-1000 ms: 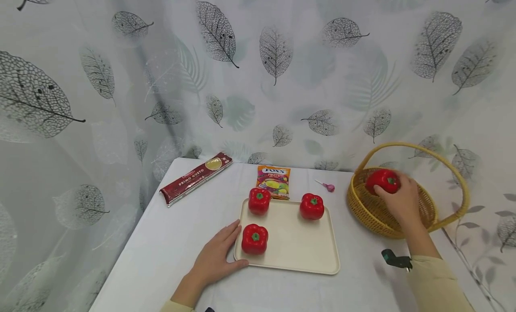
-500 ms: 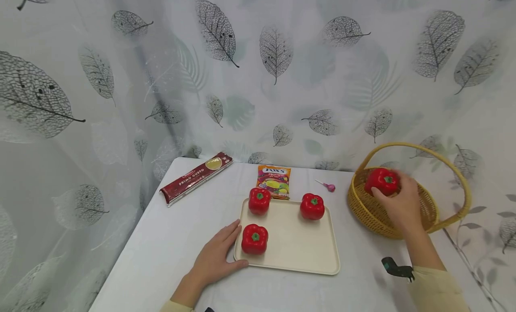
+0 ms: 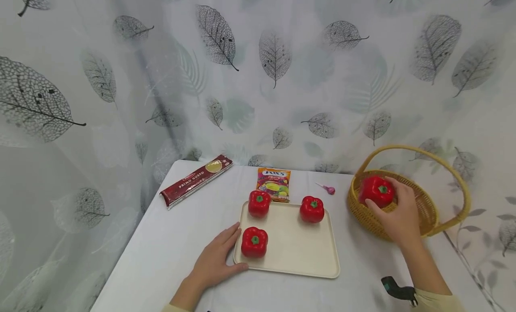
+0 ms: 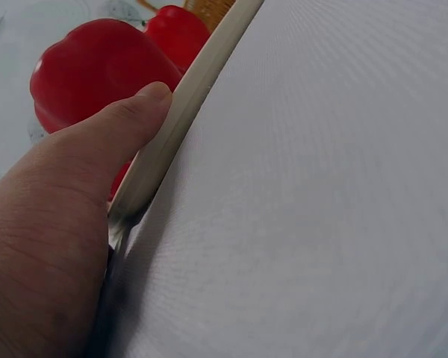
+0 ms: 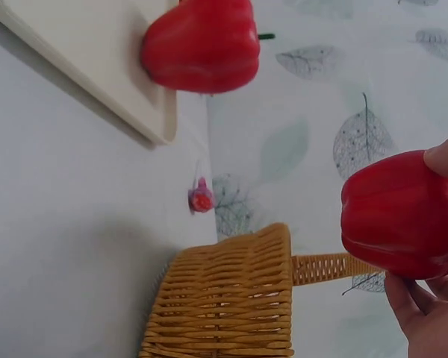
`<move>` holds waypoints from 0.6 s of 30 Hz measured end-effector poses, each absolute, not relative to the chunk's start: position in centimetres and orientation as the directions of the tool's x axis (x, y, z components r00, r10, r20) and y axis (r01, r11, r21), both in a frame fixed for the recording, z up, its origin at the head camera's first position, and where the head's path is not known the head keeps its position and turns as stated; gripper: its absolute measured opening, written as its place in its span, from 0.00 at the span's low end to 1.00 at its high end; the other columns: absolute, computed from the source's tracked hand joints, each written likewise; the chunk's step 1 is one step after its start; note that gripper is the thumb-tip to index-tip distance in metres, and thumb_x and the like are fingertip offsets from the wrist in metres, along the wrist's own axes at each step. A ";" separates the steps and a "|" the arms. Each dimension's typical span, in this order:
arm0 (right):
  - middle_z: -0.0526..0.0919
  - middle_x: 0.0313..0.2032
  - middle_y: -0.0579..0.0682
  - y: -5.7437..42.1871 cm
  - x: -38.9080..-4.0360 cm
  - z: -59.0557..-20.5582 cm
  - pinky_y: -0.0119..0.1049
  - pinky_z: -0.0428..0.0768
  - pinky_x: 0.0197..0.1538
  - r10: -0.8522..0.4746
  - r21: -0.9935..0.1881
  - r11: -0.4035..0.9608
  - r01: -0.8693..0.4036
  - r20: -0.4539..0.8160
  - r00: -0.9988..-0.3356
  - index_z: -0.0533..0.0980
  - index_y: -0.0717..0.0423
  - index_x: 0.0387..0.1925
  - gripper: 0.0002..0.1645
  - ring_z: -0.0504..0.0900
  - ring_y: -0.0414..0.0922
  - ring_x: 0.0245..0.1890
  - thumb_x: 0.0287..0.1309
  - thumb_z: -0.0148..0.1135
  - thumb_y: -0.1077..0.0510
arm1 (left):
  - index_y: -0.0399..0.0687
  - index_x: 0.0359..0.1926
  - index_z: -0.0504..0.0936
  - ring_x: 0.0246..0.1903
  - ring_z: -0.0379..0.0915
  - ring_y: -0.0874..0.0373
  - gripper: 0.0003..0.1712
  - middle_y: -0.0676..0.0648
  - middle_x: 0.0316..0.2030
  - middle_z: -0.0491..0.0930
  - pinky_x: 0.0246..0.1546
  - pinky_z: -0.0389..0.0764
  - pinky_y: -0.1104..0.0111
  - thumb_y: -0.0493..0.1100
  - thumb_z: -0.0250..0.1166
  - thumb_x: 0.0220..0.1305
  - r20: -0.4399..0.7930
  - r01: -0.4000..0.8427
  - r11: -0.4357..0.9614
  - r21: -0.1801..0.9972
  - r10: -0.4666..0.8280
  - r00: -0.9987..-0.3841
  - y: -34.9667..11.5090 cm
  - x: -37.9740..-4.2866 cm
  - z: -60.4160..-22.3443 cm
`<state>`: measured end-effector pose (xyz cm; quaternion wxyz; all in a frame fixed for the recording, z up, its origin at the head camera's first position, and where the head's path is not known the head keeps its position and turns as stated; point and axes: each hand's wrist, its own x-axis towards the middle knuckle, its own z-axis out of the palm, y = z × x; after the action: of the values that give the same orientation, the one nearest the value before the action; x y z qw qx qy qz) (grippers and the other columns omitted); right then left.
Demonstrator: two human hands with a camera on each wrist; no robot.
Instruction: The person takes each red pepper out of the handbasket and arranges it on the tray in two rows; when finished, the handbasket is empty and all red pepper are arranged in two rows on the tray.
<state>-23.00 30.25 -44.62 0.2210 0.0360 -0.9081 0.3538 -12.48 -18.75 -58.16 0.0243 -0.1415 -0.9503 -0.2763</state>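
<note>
My right hand (image 3: 401, 213) grips a red bell pepper (image 3: 376, 190) above the left part of the yellow wicker basket (image 3: 364, 220). In the right wrist view, thumb and fingers hold that bell pepper from opposite sides, higher than the basket's rim. At the cream tray (image 3: 298, 249), my left hand (image 3: 215, 260) rests with its fingers along the left edge and its thumb at the near left corner; the left wrist view has the thumb against the tray's rim. Three more red peppers stand on the tray: far left (image 3: 259, 203), near left (image 3: 254, 242) and far right (image 3: 312, 209).
Behind the tray lies an orange Fox's candy bag (image 3: 274, 183). A lollipop (image 3: 328, 189) lies between tray and basket. The long dark red Primo Gusto packet (image 3: 196, 181) lies at the back left. The basket's tall handle (image 3: 415, 148) arches over it. A leaf-print curtain (image 3: 258, 79) hangs behind.
The right hand and its bell pepper have shifted slightly left over the basket, and the right forearm has changed its angle. The left hand and the tray look the same.
</note>
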 end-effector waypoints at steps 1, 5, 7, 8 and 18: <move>0.69 0.72 0.66 30.1 -22.7 -44.6 0.59 0.81 0.67 0.090 -0.625 0.748 -0.223 0.429 -0.899 0.64 0.57 0.80 0.50 0.68 0.64 0.71 0.62 0.79 0.57 | 0.56 0.85 0.65 0.80 0.58 0.53 0.62 0.59 0.84 0.58 0.73 0.73 0.47 0.81 0.69 0.57 0.125 0.282 0.807 0.519 0.255 -0.959 -18.7 -12.5 -58.2; 0.70 0.71 0.64 29.5 -21.4 -44.4 0.65 0.82 0.63 0.084 -0.617 0.750 -0.238 0.446 -0.891 0.65 0.56 0.80 0.51 0.68 0.62 0.70 0.59 0.81 0.58 | 0.58 0.85 0.65 0.81 0.57 0.54 0.63 0.60 0.84 0.58 0.73 0.72 0.47 0.81 0.70 0.56 0.125 0.277 0.805 0.525 0.249 -0.961 -18.6 -12.5 -58.1; 0.70 0.71 0.65 29.1 -20.8 -44.4 0.77 0.80 0.58 0.076 -0.618 0.745 -0.251 0.452 -0.889 0.66 0.56 0.79 0.52 0.67 0.63 0.71 0.57 0.82 0.59 | 0.58 0.85 0.65 0.81 0.57 0.54 0.63 0.60 0.84 0.58 0.73 0.72 0.47 0.81 0.70 0.56 0.124 0.275 0.805 0.526 0.247 -0.961 -18.6 -12.5 -58.1; 0.70 0.71 0.64 28.9 -20.5 -44.5 0.69 0.82 0.61 0.074 -0.615 0.747 -0.252 0.454 -0.888 0.66 0.55 0.79 0.52 0.68 0.62 0.71 0.57 0.82 0.58 | 0.59 0.85 0.64 0.81 0.57 0.54 0.63 0.60 0.84 0.57 0.73 0.72 0.47 0.81 0.70 0.56 0.121 0.273 0.805 0.527 0.246 -0.962 -18.6 -12.5 -58.1; 0.73 0.66 0.62 27.7 -18.4 -45.1 0.08 0.61 0.51 0.028 -0.619 0.722 -0.309 0.473 -0.881 0.69 0.57 0.77 0.53 0.71 0.59 0.65 0.52 0.86 0.60 | 0.57 0.85 0.66 0.80 0.58 0.53 0.62 0.59 0.84 0.58 0.73 0.73 0.46 0.81 0.70 0.57 0.119 0.273 0.800 0.534 0.249 -0.961 -18.7 -12.5 -58.2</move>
<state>-18.39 27.73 -45.09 0.2314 0.0783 -0.8985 0.3647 -12.54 -18.73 -58.23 0.0216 -0.1375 -0.9485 -0.2846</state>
